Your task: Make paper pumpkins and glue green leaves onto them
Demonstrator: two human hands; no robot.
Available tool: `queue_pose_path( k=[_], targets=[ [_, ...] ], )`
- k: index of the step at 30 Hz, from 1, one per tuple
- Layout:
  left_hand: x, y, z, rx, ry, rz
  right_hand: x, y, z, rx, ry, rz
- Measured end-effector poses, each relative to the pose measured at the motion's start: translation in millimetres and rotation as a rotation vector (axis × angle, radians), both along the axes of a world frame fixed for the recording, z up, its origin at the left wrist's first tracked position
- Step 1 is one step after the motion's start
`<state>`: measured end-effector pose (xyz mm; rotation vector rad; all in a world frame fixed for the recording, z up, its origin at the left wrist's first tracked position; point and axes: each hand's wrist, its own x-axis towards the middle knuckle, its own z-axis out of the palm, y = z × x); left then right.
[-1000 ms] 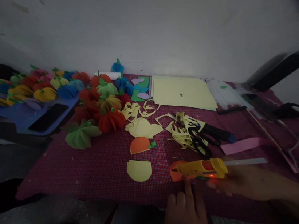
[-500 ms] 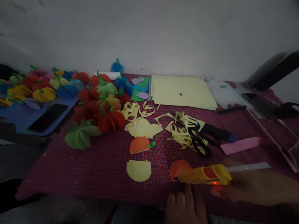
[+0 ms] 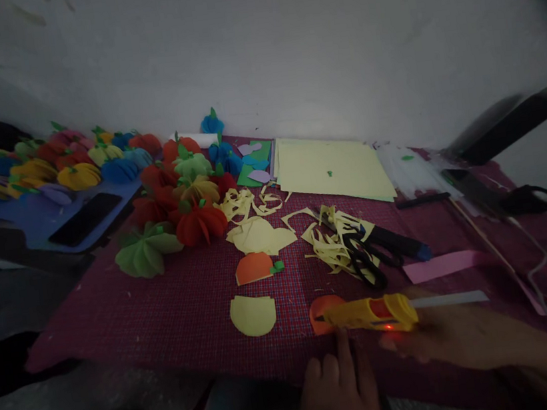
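Observation:
My right hand [image 3: 431,332] is wrapped round a yellow glue gun [image 3: 373,313]. A pale glue stick [image 3: 452,299] juts from its back and a red light glows on its side. The gun's dark nozzle sits over an orange paper semicircle [image 3: 323,307], partly covered by the gun. My left hand [image 3: 335,385] lies at the table's front edge, index finger stretched to the paper's lower edge. Left of it is a stack of pale yellow semicircles [image 3: 254,315]. Behind that lies an orange semicircle stack [image 3: 254,268] with a green paper leaf [image 3: 277,267].
Black-handled scissors [image 3: 366,260] lie among yellow paper scraps [image 3: 326,245]. Finished paper pumpkins [image 3: 200,223] crowd the left side. Pale yellow sheets [image 3: 332,169] rest by the wall, with a pink strip [image 3: 443,266] and a cable [image 3: 535,275] at right.
The glue gun's nozzle has moved slightly left and up over the orange semicircle. My left hand stays at its lower edge.

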<state>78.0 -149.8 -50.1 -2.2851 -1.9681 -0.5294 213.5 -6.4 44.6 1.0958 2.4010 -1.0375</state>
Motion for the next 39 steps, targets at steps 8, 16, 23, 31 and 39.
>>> queue_pose_path(
  k=[8, 16, 23, 31, 39],
  targets=[
    [-1.4, 0.2, 1.3, 0.016, 0.044, 0.002, 1.0, 7.0, -5.9, -0.118, -0.017, -0.08],
    [-2.9, 0.5, -2.4, 0.055, 0.036, -0.004, 3.0, 10.1, -6.0, -0.201, 0.0, -0.152],
    [-3.7, 0.7, -2.9, 0.06, 0.067, -0.011, 9.5, 12.2, -5.9, -0.196, -0.012, -0.177],
    [-5.8, 0.6, -9.3, 0.099, 0.065, -0.035, 17.9, 14.1, -9.9, -0.211, -0.039, -0.211],
    [-8.5, 0.8, -5.5, 0.048, 0.058, -0.063, 20.7, 12.6, 0.3, -0.237, 0.044, -0.216]
  ],
)
